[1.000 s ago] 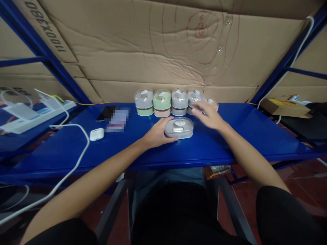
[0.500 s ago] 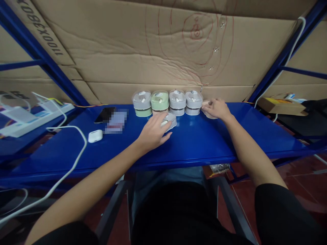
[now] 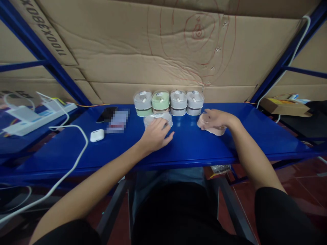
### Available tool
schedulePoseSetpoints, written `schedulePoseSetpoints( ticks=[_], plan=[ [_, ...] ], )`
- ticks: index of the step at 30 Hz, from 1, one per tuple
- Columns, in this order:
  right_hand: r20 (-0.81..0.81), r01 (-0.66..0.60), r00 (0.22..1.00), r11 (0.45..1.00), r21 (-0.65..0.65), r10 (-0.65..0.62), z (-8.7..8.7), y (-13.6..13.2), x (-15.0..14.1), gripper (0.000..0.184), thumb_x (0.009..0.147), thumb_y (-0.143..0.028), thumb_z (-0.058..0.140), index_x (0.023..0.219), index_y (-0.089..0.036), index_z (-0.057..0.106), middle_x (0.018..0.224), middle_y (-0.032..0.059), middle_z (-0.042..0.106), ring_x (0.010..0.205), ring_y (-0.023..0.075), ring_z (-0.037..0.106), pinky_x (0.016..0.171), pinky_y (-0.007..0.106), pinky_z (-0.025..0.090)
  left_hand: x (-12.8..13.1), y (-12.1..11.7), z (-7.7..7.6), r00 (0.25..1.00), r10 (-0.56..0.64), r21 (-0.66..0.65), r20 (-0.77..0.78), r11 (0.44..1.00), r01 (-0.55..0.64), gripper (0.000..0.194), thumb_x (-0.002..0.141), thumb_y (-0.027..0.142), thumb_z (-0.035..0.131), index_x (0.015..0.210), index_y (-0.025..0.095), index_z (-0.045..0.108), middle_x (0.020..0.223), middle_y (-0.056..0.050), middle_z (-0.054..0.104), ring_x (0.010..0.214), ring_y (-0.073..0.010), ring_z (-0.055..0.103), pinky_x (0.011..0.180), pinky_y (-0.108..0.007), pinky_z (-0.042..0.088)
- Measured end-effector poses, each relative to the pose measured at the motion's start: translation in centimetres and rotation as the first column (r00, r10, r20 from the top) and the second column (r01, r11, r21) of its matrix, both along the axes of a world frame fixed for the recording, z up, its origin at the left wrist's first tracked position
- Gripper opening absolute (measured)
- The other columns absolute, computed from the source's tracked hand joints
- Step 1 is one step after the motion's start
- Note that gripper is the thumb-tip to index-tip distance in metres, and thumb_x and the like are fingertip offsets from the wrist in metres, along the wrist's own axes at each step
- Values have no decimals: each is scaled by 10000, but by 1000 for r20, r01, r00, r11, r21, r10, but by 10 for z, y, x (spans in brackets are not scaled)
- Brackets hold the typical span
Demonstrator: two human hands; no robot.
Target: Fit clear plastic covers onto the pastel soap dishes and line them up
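A grey lidded box point(image 3: 157, 117), oval with a clear top, sits on the blue table in front of the stacked boxes. My left hand point(image 3: 154, 136) is at its front side, fingers bent over the near part of the lid and thumb held out away from it. Off to the right, my right hand point(image 3: 217, 118) is over a pink lidded box point(image 3: 216, 130), its fingers gripping the lid from above. Behind them stand stacked boxes in a row: grey on green point(image 3: 143, 102), green on pink point(image 3: 160, 101), and two grey stacks point(image 3: 178, 102) point(image 3: 195, 102).
On the left lie a dark phone point(image 3: 107, 114), a white earbud case point(image 3: 97, 135) and a white cable point(image 3: 85, 134). A power strip point(image 3: 38, 119) is farther left. Cardboard point(image 3: 122, 51) walls the back. An open carton point(image 3: 284, 107) stands at the right.
The grey box has shifted left with my left hand, in front of the left stacks. My right hand has reached the pink box and brought it from the row's right end toward me.
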State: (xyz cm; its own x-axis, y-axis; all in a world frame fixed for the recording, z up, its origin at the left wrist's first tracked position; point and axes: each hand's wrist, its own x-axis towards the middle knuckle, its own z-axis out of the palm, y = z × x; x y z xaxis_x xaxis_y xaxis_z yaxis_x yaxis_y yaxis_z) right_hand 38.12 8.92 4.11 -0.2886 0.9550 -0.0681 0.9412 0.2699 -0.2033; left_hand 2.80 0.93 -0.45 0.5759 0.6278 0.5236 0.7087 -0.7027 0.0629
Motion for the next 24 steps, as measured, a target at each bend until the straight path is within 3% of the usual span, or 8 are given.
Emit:
schedulePoseSetpoints(
  ticks=[2, 4, 6, 9, 13, 17, 20, 24],
  plan=[
    [-99, -227, 968, 972, 57, 231, -4, -12, -23, 1145, 637, -759, 959, 1594, -229, 621, 1514, 200, 735, 1375, 486, 705, 1150, 605, 580, 6, -2, -6, 988, -83, -100, 134, 990, 97, 381, 1063, 436, 681, 1360, 198, 692, 1363, -185, 713, 1243, -369, 719, 1085, -571, 621],
    [-174, -366, 907, 922, 126, 384, -5, -24, -45, 1265, 636, -764, 965, 1701, -248, 521, 1642, 185, 647, 1501, 484, 617, 1234, 619, 525, 13, -1, -14, 956, -100, -213, 277, 964, 162, 789, 968, 516, 830, 1615, 216, 494, 1581, -199, 608, 1348, -362, 701, 1148, -551, 620],
    [-211, -444, 859, 884, 148, 466, -5, -33, -59, 1284, 649, -753, 967, 1744, -296, 478, 1691, 151, 610, 1547, 478, 577, 1263, 624, 504, 19, 3, -21, 937, -66, -317, 344, 931, 182, 1152, 832, 578, 956, 1727, 229, 319, 1725, -237, 475, 1501, -414, 618, 1246, -602, 558],
    [-241, -503, 821, 856, 119, 517, -4, -39, -65, 1164, 702, -698, 954, 1720, -330, 524, 1640, 123, 662, 1493, 460, 624, 1239, 622, 526, 24, 7, -26, 944, -28, -426, 330, 888, 175, 1309, 750, 590, 1012, 1759, 235, 257, 1807, -262, 374, 1683, -483, 408, 1364, -687, 395],
    [-312, -523, 793, 847, 92, 523, 5, -39, -54, 1026, 716, -668, 952, 1628, -327, 630, 1574, 96, 716, 1416, 428, 675, 1225, 609, 529, 21, 8, -25, 934, -35, -472, 356, 856, 212, 1263, 789, 521, 988, 1772, 230, 251, 1771, -249, 448, 1659, -454, 458, 1365, -671, 396],
    [-383, -396, 839, 916, 58, 387, 21, -33, -24, 928, 750, -729, 902, 1564, -338, 687, 1511, 63, 756, 1352, 396, 714, 1193, 562, 552, 17, 4, -19, 933, -73, -448, 353, 862, 237, 1163, 835, 449, 945, 1785, 266, 300, 1720, -195, 516, 1612, -424, 515, 1347, -643, 434],
    [-357, -194, 914, 981, 31, 192, 27, -25, 3, 903, 823, -832, 777, 1548, -300, 702, 1361, 89, 816, 1235, 388, 761, 1120, 541, 588, 16, 0, -16, 947, -155, -415, 282, 870, 265, 854, 905, 421, 885, 1681, 305, 547, 1633, -150, 563, 1583, -389, 538, 1347, -616, 449],
    [-230, 5, 973, 1000, -10, -7, 20, -11, 25, 951, 817, -957, 672, 1487, -286, 743, 1299, 108, 836, 1190, 412, 781, 1083, 541, 602, 16, -1, -17, 933, -259, -346, 249, 876, 336, 483, 977, 366, 820, 1456, 311, 786, 1586, -143, 563, 1551, -373, 559, 1334, -609, 472]
  ],
)
